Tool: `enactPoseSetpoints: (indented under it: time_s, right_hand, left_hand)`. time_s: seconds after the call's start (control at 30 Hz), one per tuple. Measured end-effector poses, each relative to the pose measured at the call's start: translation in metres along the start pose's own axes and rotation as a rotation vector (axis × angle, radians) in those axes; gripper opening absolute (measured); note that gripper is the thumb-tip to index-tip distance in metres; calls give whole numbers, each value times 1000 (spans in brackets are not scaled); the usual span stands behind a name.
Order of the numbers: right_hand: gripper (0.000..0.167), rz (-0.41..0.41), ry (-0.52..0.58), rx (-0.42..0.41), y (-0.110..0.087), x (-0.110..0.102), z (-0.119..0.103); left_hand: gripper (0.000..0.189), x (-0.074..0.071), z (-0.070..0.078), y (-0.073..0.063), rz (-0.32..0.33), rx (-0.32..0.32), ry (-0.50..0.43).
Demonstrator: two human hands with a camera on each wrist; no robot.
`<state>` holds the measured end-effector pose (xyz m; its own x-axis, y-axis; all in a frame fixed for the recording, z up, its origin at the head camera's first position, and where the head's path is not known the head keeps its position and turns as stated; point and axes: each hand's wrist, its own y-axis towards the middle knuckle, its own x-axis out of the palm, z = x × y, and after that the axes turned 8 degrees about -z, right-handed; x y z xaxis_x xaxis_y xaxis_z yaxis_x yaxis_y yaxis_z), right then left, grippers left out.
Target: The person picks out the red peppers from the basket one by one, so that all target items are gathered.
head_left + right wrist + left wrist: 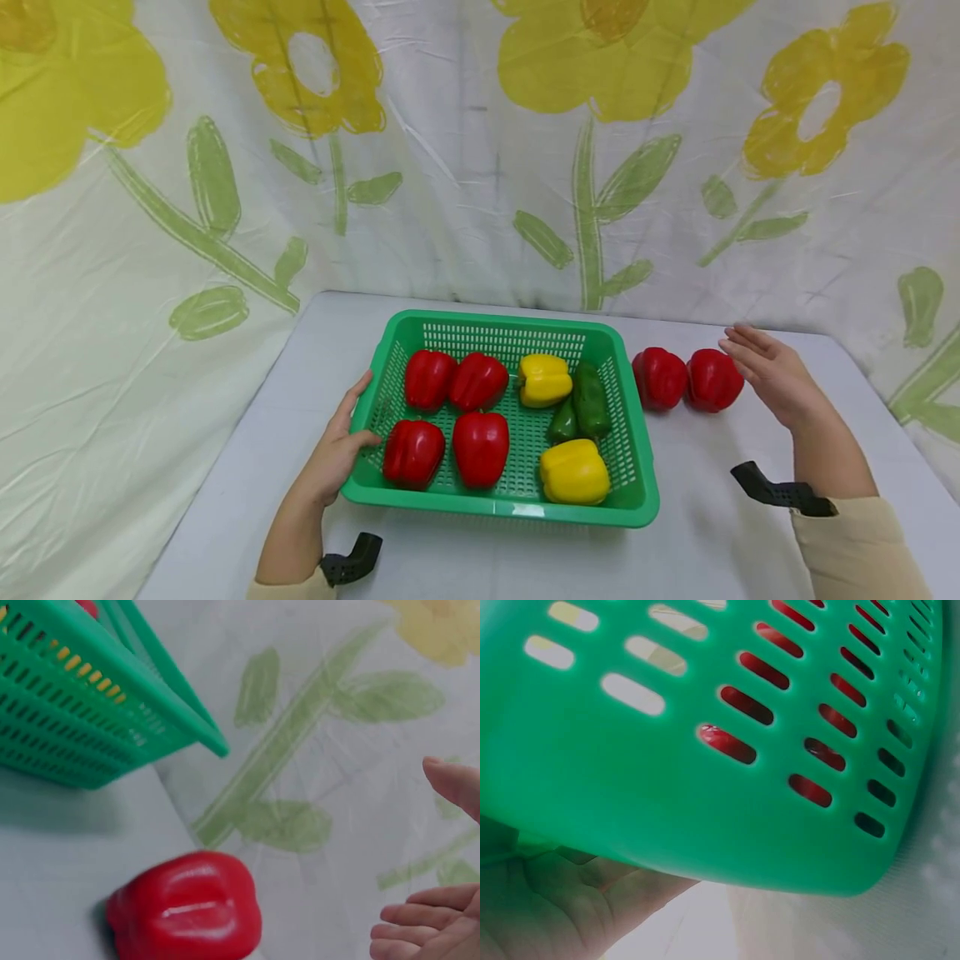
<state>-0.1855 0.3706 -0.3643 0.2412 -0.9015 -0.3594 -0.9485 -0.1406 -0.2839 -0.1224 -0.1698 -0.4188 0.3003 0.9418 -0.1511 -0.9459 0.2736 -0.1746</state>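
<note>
A green plastic basket with slotted walls holds several red bell peppers, two yellow bell peppers and dark green peppers. My left hand grips the basket's left rim, thumb hooked over the edge and fingers along the outside. In the left wrist view the palm lies against the basket's edge. My right hand, fingers extended and holding nothing, hovers beside the outermost of two red bell peppers right of the basket. The right wrist view shows one red bell pepper apart from that hand.
Everything stands on a white table. The other loose red bell pepper sits close to the basket's right wall. Behind the table hangs a white cloth printed with yellow flowers.
</note>
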Motion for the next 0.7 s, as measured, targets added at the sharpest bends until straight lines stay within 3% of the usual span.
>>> enactPoseSetpoints:
  time_s: [0.33, 0.7]
  right_hand:
    - [74, -79, -100, -78, -4, 28, -24]
    - [69, -219, -47, -146, -3, 57, -50]
  left_hand:
    - [80, 0, -1, 0, 1, 0, 2]
    - [81, -1, 0, 1, 1, -15, 3]
